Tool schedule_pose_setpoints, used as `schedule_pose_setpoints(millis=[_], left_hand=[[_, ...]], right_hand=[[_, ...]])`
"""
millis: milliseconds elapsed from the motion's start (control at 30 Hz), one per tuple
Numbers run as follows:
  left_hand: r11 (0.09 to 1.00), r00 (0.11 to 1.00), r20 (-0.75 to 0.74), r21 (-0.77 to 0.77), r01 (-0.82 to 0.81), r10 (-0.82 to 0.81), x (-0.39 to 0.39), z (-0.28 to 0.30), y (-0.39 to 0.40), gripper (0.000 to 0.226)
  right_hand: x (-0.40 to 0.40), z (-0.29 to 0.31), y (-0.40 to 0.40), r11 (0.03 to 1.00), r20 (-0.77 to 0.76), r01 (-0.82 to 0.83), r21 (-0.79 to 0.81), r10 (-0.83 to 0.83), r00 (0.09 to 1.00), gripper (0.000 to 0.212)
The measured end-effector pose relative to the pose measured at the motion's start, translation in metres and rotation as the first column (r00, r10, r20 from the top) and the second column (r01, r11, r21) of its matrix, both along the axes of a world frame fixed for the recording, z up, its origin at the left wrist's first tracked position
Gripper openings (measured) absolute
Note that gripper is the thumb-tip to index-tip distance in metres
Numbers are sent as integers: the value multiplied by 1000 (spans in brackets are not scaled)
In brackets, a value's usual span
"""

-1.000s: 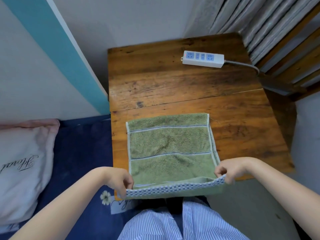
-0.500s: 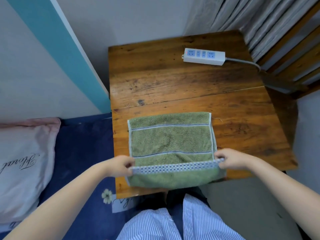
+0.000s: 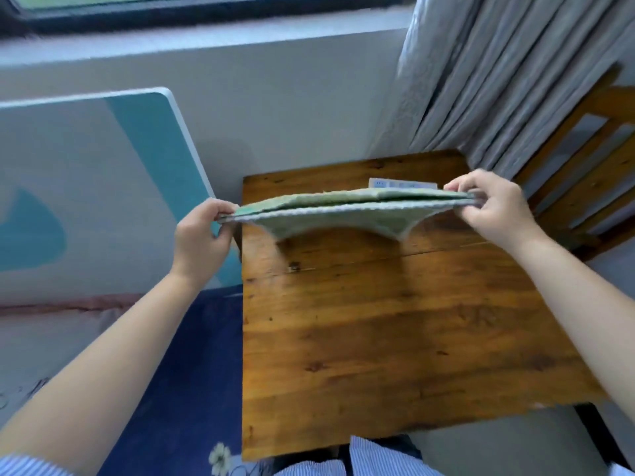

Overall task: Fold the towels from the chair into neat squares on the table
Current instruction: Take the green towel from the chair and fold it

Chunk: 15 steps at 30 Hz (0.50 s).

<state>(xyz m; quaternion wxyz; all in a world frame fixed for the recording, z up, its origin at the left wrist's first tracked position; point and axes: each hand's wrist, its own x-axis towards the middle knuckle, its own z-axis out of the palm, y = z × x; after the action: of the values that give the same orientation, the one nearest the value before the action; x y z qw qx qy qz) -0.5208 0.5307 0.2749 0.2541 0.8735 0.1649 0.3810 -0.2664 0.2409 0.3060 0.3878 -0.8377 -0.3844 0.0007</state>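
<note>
A green towel (image 3: pixel 343 209) with pale edging hangs folded in layers above the far part of the wooden table (image 3: pixel 395 338). It is stretched flat between my hands and sags in the middle. My left hand (image 3: pixel 202 235) pinches its left end beyond the table's left edge. My right hand (image 3: pixel 491 207) pinches its right end. The towel does not touch the tabletop.
A white power strip (image 3: pixel 402 183) lies at the table's far edge, mostly hidden behind the towel. A wooden chair (image 3: pixel 584 173) stands at the right by grey curtains (image 3: pixel 498 73). A white and teal board (image 3: pixel 103 187) leans on the wall at left, above blue bedding (image 3: pixel 178 389).
The towel's near edge was brought over onto the rest. Both hands have since lifted the folded towel off the table and carried it up and away. The camera has tilted upward.
</note>
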Motion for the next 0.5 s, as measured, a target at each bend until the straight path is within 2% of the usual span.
schedule_pose_setpoints(millis=[100,200,267,333,367,400,433,500], left_hand=[[962,978,-187,238,137,-93,-28,-32,-3,36],[917,851,-500,244,316,-160,-50,-75,-20,44],[870,677,-717,216,443,-167,-56,-96,-39,40],[863,374,-922,108,493,-99,-56,-111,-57,22],[861,226,-971,53,505,-73,-57,-122,-65,22],[861,114,-991,1,509,-66,-58,-130,-73,25],[855,45,-997,-34,517,-67,-59,-138,-80,28],[842,-23,-998,-68,535,-67,-62,-144,-92,34]], right_hand=[[-22,-25,-21,958,223,-178,-223,228,948,11],[-39,-79,-41,808,186,-320,-496,458,869,24],[-55,-120,-50,680,116,-352,-643,540,833,35],[-76,-153,-57,519,52,-350,-780,611,790,40],[-85,-166,-61,461,37,-338,-821,633,773,40],[-96,-176,-65,426,21,-332,-842,640,768,40],[-105,-184,-70,409,7,-329,-851,636,772,39],[-118,-196,-80,394,-24,-326,-859,606,795,38]])
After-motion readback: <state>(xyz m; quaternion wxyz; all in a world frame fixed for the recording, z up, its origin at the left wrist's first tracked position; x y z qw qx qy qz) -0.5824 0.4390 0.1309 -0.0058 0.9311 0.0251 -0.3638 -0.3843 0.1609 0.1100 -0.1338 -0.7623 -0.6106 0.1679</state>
